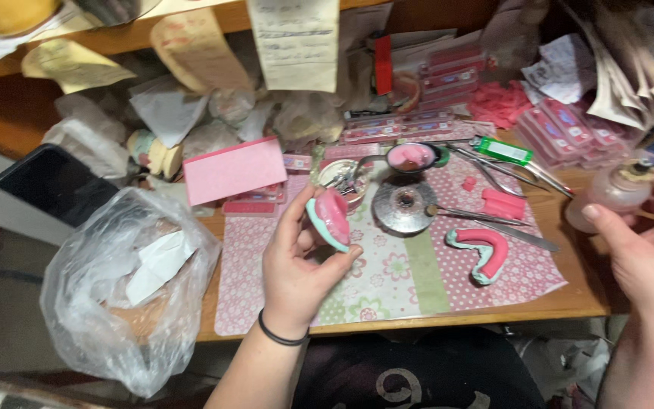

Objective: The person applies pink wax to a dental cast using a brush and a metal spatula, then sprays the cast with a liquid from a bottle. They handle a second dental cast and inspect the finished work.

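My left hand holds a horseshoe-shaped dental cast, pink wax on a pale green base, raised above the patterned mat. At the right edge my right hand grips a small translucent pinkish bottle with a wick-like top. A second pink-and-green dental cast lies on the mat between my hands. A round metal dish sits on the mat behind it, with a thin metal tool resting beside it.
A crumpled clear plastic bag with paper hangs at the desk's left edge. A dark phone, a pink box, stacked pink trays, pliers and a small bowl crowd the back.
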